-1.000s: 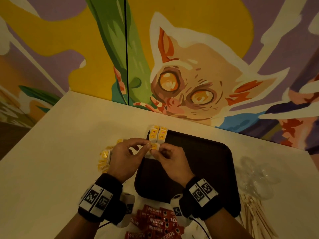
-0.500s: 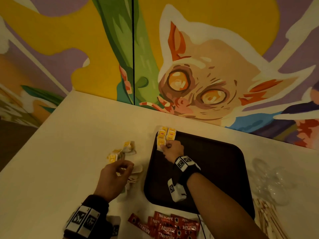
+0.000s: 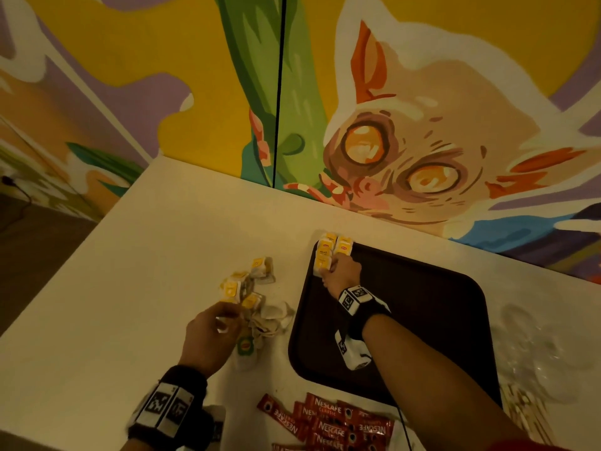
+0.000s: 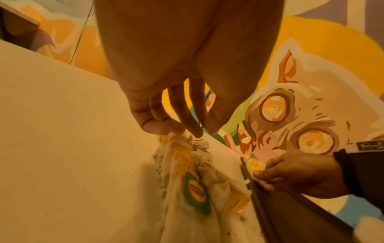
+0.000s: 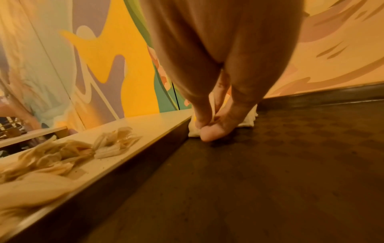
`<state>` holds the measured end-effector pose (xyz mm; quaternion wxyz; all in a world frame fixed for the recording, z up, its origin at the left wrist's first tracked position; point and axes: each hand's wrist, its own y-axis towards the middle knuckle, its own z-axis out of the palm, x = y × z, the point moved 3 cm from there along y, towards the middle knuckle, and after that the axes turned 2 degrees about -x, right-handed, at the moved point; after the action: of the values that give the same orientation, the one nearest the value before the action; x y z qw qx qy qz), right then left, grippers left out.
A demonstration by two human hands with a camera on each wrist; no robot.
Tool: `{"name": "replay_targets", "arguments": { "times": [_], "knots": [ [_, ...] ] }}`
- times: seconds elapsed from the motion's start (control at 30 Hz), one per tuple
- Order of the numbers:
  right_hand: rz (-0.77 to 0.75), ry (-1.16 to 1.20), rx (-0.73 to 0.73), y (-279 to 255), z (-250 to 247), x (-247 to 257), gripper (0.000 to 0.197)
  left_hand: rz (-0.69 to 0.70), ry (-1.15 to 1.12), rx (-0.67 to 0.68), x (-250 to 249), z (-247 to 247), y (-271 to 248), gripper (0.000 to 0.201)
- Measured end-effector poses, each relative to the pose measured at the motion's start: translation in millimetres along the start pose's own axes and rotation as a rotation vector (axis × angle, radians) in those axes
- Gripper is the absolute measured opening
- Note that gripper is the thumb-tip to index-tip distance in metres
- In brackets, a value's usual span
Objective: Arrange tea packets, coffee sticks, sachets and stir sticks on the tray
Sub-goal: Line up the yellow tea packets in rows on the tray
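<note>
Since a second ago the hands have parted: the right hand (image 3: pixel 341 275) has gone to the tray's 11 o'clock corner, and the left hand (image 3: pixel 213 333) has dropped to the loose tea bags (image 3: pixel 250 297) on the table (image 3: pixel 162 255), at about 9 o'clock from the tray (image 3: pixel 422 320).

On the tray, the right fingers (image 5: pixel 212 131) pinch one tea bag (image 3: pixel 322 264) against the tray floor, at the near end of the row (image 3: pixel 335 247) of yellow-tagged bags already there. To set it well, I judge it should go flush to the tray wall, tag up, and be released only once flat (the paper looks light and may shift).

The left fingertips (image 4: pixel 166 128) are drawn together, pinching the top of the pile. Lift one bag only; the strings seem tangled.

Coffee sticks (image 3: pixel 328 421) lie at 6 o'clock, untouched.
</note>
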<state>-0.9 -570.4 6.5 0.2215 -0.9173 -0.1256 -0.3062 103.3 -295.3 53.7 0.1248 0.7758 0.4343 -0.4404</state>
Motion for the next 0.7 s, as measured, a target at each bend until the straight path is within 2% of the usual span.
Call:
{"name": "replay_targets", "arguments": {
  "times": [0.07, 0.2, 0.37, 0.5, 0.57, 0.7],
  "knots": [
    [-0.033, 0.006, -0.020, -8, -8, 5, 0.024, -0.005, 0.008, -0.050, 1, -1, 3, 0.015],
    [-0.103, 0.007, -0.097, -31, -26, 13, 0.034, 0.025, 0.122, -0.089, 7, -4, 27, 0.036],
    [-0.151, 0.095, -0.109, -51, -24, 14, 0.035, -0.049, 0.335, 0.153, 11, 0, 74, 0.063],
    [-0.195, 0.130, -0.067, -66, -16, 12, 0.024, -0.117, 0.510, 0.353, 13, 4, 96, 0.083],
    [-0.207, 0.141, -0.034, -73, -13, 11, 0.020, -0.106, 0.553, 0.372, 7, 5, 100, 0.079],
    [-0.221, 0.157, 0.036, -85, -6, 11, 0.015, -0.047, 0.609, 0.381, -10, 15, 97, 0.044]
  ]
}}
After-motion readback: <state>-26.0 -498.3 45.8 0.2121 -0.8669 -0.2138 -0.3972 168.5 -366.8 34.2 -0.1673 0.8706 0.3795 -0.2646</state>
